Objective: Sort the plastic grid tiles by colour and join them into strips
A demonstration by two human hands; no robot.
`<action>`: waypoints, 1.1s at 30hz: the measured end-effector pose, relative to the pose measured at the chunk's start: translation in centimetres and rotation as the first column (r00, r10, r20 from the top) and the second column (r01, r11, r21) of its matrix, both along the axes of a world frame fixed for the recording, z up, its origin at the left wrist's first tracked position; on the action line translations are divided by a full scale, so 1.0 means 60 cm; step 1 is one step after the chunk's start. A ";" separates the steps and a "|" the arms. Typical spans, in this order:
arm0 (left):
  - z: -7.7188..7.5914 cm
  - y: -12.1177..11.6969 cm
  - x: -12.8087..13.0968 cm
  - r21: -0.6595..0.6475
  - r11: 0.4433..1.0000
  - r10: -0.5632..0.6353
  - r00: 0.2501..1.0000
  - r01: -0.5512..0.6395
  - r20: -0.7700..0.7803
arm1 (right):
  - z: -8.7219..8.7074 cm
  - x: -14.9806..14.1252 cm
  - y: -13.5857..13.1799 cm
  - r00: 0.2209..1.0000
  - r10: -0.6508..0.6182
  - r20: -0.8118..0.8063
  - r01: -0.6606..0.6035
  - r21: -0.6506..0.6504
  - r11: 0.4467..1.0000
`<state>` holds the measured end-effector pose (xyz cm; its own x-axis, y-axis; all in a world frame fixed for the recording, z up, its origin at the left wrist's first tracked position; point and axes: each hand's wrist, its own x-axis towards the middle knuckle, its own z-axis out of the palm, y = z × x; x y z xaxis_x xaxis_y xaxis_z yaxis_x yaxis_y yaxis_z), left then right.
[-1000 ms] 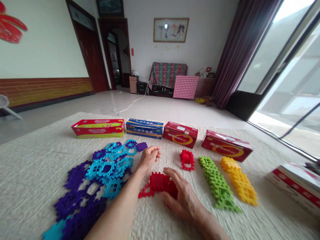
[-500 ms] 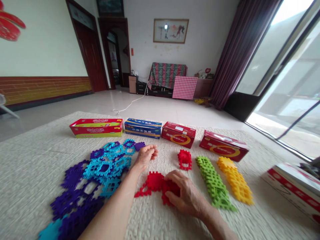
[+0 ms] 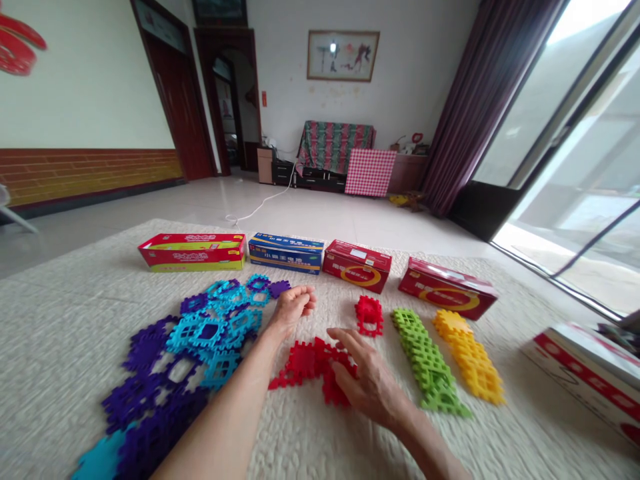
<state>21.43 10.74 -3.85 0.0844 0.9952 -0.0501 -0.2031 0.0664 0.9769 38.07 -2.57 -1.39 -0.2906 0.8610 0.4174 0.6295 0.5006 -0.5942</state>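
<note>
My right hand [image 3: 367, 377] is over the loose red interlocking plastic pieces [image 3: 305, 360], its thumb and fingers apart around a raised part of them. Part of the red pieces is hidden under that hand. My left hand [image 3: 294, 308] is loosely curled above the mat, beside a dark purple piece [image 3: 279, 289], and no piece shows in it. A small red stack [image 3: 369, 315] lies beyond my right hand. To the right are an overlapping row of green pieces [image 3: 430, 363] and a row of yellow pieces [image 3: 470, 357].
Purple pieces [image 3: 147, 347] and light blue pieces [image 3: 220, 367] are heaped at left. Across the back stand a red-and-yellow box [image 3: 193, 253], a blue box [image 3: 286, 255], a red box [image 3: 357, 267] and another red box [image 3: 447, 288]. A white-and-red box [image 3: 590, 380] is at far right.
My right hand's fingers have lifted and spread, uncovering more of the red pieces, one of which now sits tilted. My left hand keeps its curled pose.
</note>
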 end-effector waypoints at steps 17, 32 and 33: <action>0.003 0.000 0.001 -0.004 1.000 -0.009 1.000 0.009 -0.009 | 0.058 0.003 -0.041 0.882 0.076 0.466 0.050 -0.251 0.967; 0.011 -0.006 0.003 -0.009 1.000 -0.005 1.000 0.004 -0.028 | -0.002 0.095 0.032 0.809 -0.420 0.412 0.329 0.277 0.903; 0.011 -0.005 0.003 -0.008 1.000 -0.005 1.000 0.005 -0.030 | -0.004 0.096 0.033 0.803 -0.427 0.415 0.328 0.290 0.899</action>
<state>21.62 10.42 -3.22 0.0875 0.9943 -0.0605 -0.1737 0.0750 0.9819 43.81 -0.61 -1.62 -0.1590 0.8576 0.4892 0.9653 0.2391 -0.1055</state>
